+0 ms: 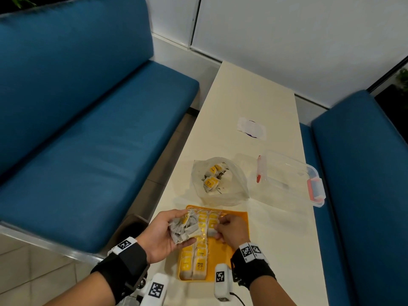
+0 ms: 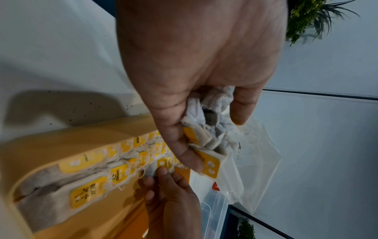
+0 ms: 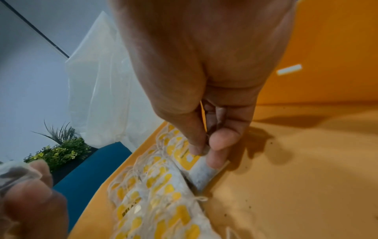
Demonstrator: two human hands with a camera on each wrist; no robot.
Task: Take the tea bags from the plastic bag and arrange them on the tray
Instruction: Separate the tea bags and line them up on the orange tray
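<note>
Left hand (image 1: 164, 234), fingers curled around a bunch of loose tea bags (image 1: 184, 228) over the orange tray (image 1: 240, 219); right hand (image 1: 231, 230), thumb and fingertips pinching one tea bag (image 3: 201, 173) beside the tray's filled rows; plastic bag (image 1: 220, 182) just beyond.

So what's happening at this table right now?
A person is laying out tea bags in rows on a yellow tray. The left hand holds a bunch of tea bags, while the right hand pinches a single tea bag down beside the rows. More remain in the plastic bag.
</note>
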